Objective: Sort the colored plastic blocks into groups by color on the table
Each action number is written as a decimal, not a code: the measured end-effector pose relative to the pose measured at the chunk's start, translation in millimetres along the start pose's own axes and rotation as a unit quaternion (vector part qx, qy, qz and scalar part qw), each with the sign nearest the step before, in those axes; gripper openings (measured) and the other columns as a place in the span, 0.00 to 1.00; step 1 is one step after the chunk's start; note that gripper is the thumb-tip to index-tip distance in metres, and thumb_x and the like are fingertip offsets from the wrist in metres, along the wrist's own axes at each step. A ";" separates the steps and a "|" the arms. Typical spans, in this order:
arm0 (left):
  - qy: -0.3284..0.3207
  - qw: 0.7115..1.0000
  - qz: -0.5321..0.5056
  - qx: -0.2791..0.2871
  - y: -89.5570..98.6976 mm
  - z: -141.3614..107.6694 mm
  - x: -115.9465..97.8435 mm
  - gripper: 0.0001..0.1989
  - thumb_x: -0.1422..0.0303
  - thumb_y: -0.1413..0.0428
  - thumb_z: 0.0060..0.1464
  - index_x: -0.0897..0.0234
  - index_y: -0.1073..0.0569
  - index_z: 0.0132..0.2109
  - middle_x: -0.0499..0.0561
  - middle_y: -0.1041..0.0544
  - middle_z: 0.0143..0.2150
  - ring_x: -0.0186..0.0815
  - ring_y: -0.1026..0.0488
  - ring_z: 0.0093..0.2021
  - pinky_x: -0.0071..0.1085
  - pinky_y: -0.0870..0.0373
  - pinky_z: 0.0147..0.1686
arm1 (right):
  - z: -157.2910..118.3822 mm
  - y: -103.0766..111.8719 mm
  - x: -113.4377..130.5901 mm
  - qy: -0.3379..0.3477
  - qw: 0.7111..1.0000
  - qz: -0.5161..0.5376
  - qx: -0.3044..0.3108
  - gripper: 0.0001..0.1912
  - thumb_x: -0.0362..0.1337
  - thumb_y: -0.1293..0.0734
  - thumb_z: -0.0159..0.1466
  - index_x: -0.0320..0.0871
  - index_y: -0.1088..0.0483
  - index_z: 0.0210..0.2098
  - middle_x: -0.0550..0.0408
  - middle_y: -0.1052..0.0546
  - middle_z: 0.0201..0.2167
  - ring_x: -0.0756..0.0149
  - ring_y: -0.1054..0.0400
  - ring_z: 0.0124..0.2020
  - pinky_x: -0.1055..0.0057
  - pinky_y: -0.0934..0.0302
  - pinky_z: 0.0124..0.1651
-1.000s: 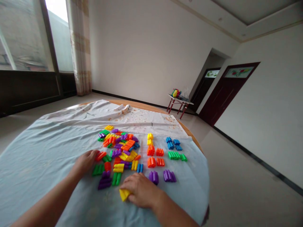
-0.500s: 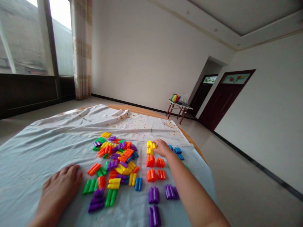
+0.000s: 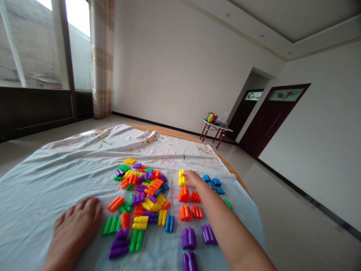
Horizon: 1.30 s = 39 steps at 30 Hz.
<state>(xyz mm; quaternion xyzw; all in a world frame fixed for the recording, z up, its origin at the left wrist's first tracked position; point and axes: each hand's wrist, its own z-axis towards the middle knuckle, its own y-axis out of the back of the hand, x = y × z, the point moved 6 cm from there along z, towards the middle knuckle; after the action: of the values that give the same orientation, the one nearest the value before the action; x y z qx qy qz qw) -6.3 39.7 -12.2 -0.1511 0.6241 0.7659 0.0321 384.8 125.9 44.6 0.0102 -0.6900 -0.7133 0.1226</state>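
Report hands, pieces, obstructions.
Right hand at ribbed yellow plastic pieces. Left hand palm-down on pale-blue cloth. Rightmost green plastic piece partly behind right forearm.

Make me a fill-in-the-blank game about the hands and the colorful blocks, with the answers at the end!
1. The right hand is at small blocks colored ____.
2. Seen from the person, the left hand lies to the ____ of the mixed pile.
3. Right of the pile, the next color after the orange blocks, nearer the person, is ____.
4. The small table in the background has legs colored ____.

Missing words: yellow; left; purple; red.
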 end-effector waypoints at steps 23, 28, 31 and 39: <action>-0.019 0.999 -0.008 -0.025 16.8 -12.2 -13.8 0.23 0.60 0.65 0.58 0.65 0.32 0.48 0.58 0.31 0.53 0.46 0.37 0.53 0.45 0.46 0.53 | -5.0 -16.3 122.9 0.034 0.997 0.056 -0.046 0.18 0.36 0.34 0.56 0.44 0.29 0.46 0.48 0.25 0.42 0.54 0.33 0.46 0.59 0.41 0.49; -0.015 1.000 -0.004 -0.027 16.5 -13.0 -14.4 0.23 0.60 0.65 0.58 0.65 0.32 0.49 0.57 0.31 0.53 0.46 0.37 0.53 0.45 0.47 0.53 | -11.6 -16.2 133.9 0.066 0.992 0.087 -0.062 0.22 0.31 0.34 0.55 0.45 0.32 0.50 0.51 0.28 0.44 0.64 0.33 0.45 0.68 0.41 0.50; -0.017 0.999 -0.010 -0.029 14.9 -12.1 -13.4 0.23 0.60 0.65 0.58 0.64 0.32 0.48 0.57 0.31 0.53 0.46 0.37 0.53 0.45 0.47 0.53 | -25.4 -4.8 141.7 0.111 0.981 0.134 -0.084 0.18 0.27 0.36 0.56 0.44 0.30 0.46 0.53 0.28 0.41 0.68 0.33 0.43 0.72 0.40 0.49; -0.024 0.998 -0.037 -0.035 16.1 -11.1 -13.2 0.22 0.59 0.63 0.58 0.66 0.31 0.47 0.59 0.31 0.52 0.48 0.38 0.53 0.46 0.46 0.53 | -58.3 1.5 160.0 0.238 0.949 0.198 -0.051 0.19 0.24 0.36 0.53 0.43 0.29 0.43 0.53 0.28 0.40 0.67 0.34 0.45 0.70 0.40 0.50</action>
<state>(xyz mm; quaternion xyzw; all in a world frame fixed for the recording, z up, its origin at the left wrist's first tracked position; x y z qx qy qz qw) 4.6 27.3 4.7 -0.1562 0.5900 0.7890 0.0701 240.7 38.3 68.0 0.0364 -0.5914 -0.6859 0.4224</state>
